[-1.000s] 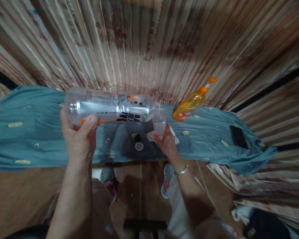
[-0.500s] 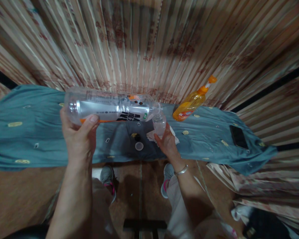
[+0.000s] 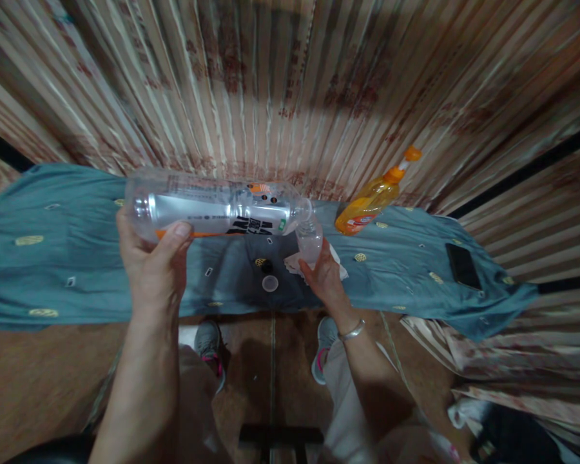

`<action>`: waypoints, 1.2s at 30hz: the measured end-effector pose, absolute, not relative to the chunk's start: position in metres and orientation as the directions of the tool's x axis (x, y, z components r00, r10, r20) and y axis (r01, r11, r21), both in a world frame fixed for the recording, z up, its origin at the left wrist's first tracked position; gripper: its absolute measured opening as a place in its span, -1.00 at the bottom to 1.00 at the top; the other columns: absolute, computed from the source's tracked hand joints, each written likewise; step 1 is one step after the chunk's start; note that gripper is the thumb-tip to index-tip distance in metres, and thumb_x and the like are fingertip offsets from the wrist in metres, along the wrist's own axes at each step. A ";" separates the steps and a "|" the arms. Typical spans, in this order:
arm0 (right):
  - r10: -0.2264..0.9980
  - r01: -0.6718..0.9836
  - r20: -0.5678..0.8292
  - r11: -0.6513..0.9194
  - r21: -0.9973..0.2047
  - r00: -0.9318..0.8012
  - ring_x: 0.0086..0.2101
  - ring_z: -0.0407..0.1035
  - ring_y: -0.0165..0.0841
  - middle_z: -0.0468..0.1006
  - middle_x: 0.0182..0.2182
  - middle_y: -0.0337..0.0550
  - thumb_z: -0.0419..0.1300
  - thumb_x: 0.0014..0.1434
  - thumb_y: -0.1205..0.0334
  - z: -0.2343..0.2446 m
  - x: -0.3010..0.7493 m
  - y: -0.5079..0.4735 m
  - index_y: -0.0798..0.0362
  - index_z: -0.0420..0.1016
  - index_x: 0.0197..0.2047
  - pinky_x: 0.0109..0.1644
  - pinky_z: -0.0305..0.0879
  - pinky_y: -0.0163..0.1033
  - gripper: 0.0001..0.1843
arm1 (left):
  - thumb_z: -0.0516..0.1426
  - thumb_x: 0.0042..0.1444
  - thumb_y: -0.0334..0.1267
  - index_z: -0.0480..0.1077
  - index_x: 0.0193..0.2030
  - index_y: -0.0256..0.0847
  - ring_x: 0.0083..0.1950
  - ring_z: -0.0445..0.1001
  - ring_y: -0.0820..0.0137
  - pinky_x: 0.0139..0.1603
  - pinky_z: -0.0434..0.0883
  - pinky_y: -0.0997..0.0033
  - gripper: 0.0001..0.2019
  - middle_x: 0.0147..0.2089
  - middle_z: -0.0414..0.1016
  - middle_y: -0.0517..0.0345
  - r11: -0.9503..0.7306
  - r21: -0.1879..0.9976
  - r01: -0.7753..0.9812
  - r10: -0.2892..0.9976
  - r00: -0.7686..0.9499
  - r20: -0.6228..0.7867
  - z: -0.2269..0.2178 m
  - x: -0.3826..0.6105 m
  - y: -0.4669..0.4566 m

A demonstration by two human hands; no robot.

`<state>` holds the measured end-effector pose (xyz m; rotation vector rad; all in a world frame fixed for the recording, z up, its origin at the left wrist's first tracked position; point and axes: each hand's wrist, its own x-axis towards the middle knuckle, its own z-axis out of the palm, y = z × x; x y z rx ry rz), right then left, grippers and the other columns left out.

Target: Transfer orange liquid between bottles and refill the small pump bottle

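My left hand (image 3: 154, 258) is wrapped round the base end of a large clear plastic bottle (image 3: 212, 206), tipped on its side with its neck to the right. Its label is silver and orange with black lettering. My right hand (image 3: 323, 274) grips a small clear bottle (image 3: 310, 241), held roughly upright with its mouth against the large bottle's mouth. Whether liquid passes between them I cannot tell. Beneath the right hand lies a white paper napkin (image 3: 338, 261). A small round whitish cap (image 3: 270, 283) and a dark cap (image 3: 267, 265) rest on the cloth between my hands.
An orange pump bottle of yellow-orange liquid (image 3: 367, 206) stands at the back right. Farther right lies a black phone (image 3: 463, 265). A teal cloth (image 3: 91, 277) covers the narrow table, with a striped curtain (image 3: 251, 90) right behind it and dark metal bars at both sides.
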<state>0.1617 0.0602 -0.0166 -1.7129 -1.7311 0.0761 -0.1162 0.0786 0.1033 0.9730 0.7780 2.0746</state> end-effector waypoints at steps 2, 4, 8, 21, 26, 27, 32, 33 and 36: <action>0.903 0.858 0.416 0.124 -0.499 0.111 0.10 0.54 0.07 0.57 0.15 0.46 0.19 0.26 0.13 -0.016 0.161 0.060 0.36 0.20 0.38 0.19 0.49 0.24 -0.27 | 0.49 -0.41 -0.39 0.51 -0.20 -0.08 -0.40 0.45 0.52 -0.45 0.42 0.57 -0.47 -0.34 0.57 0.36 -0.568 0.751 -0.336 0.792 -0.472 0.387 0.104 -0.116 0.079; 0.908 0.858 0.404 0.118 -0.501 0.111 0.10 0.53 0.08 0.57 0.14 0.47 0.20 0.24 0.14 -0.014 0.161 0.060 0.38 0.20 0.37 0.19 0.49 0.25 -0.27 | 0.48 -0.41 -0.39 0.51 -0.20 -0.08 -0.39 0.47 0.52 -0.43 0.45 0.55 -0.47 -0.33 0.58 0.35 -0.567 0.753 -0.334 0.792 -0.472 0.387 0.103 -0.116 0.079; 0.911 0.853 0.395 0.110 -0.509 0.118 0.09 0.55 0.07 0.57 0.15 0.44 0.22 0.23 0.17 -0.013 0.161 0.060 0.32 0.21 0.38 0.20 0.48 0.24 -0.27 | 0.49 -0.39 -0.37 0.50 -0.17 -0.07 -0.42 0.44 0.54 -0.45 0.42 0.58 -0.46 -0.35 0.56 0.36 -0.567 0.757 -0.324 0.791 -0.469 0.392 0.102 -0.117 0.079; 0.898 0.833 0.424 0.143 -0.534 0.118 0.06 0.56 0.11 0.58 0.12 0.43 0.23 0.25 0.15 -0.015 0.162 0.060 0.26 0.17 0.42 0.16 0.49 0.32 -0.25 | 0.51 -0.38 -0.32 0.47 -0.19 -0.07 -0.33 0.44 0.49 -0.40 0.42 0.54 -0.46 -0.28 0.54 0.30 -0.574 0.768 -0.285 0.784 -0.460 0.416 0.106 -0.114 0.076; 0.898 0.851 0.422 0.124 -0.510 0.122 0.04 0.57 0.07 0.60 0.11 0.39 0.23 0.24 0.17 -0.015 0.160 0.060 0.26 0.18 0.40 0.17 0.49 0.25 -0.26 | 0.51 -0.36 -0.31 0.46 -0.20 -0.06 -0.38 0.39 0.53 -0.44 0.37 0.60 -0.48 -0.32 0.52 0.33 -0.577 0.770 -0.271 0.782 -0.456 0.425 0.104 -0.114 0.077; 0.896 0.853 0.426 0.124 -0.507 0.123 0.04 0.57 0.07 0.60 0.11 0.39 0.23 0.24 0.17 -0.015 0.160 0.060 0.26 0.19 0.40 0.17 0.49 0.25 -0.27 | 0.51 -0.36 -0.31 0.46 -0.21 -0.06 -0.38 0.40 0.53 -0.44 0.37 0.60 -0.48 -0.31 0.52 0.33 -0.575 0.772 -0.272 0.783 -0.458 0.421 0.104 -0.114 0.078; 0.894 0.851 0.435 0.141 -0.506 0.111 0.03 0.57 0.10 0.60 0.09 0.44 0.21 0.25 0.16 -0.015 0.161 0.060 0.33 0.21 0.37 0.15 0.50 0.30 -0.28 | 0.50 -0.37 -0.29 0.48 -0.17 -0.03 -0.37 0.40 0.51 -0.42 0.38 0.56 -0.46 -0.31 0.51 0.33 -0.581 0.773 -0.257 0.773 -0.472 0.424 0.103 -0.115 0.079; 0.895 0.850 0.433 0.143 -0.507 0.108 0.03 0.57 0.10 0.59 0.09 0.46 0.21 0.25 0.15 -0.015 0.161 0.060 0.34 0.21 0.37 0.15 0.50 0.30 -0.28 | 0.50 -0.36 -0.28 0.48 -0.17 -0.02 -0.37 0.40 0.51 -0.42 0.38 0.55 -0.47 -0.32 0.50 0.33 -0.580 0.775 -0.251 0.772 -0.472 0.425 0.103 -0.114 0.079; 0.899 0.847 0.423 0.137 -0.514 0.112 0.04 0.57 0.11 0.59 0.09 0.45 0.21 0.25 0.15 -0.016 0.162 0.060 0.33 0.21 0.38 0.15 0.51 0.30 -0.27 | 0.48 -0.36 -0.30 0.47 -0.22 -0.03 -0.35 0.41 0.49 -0.40 0.39 0.53 -0.51 -0.29 0.51 0.32 -0.573 0.780 -0.251 0.778 -0.465 0.422 0.104 -0.114 0.078</action>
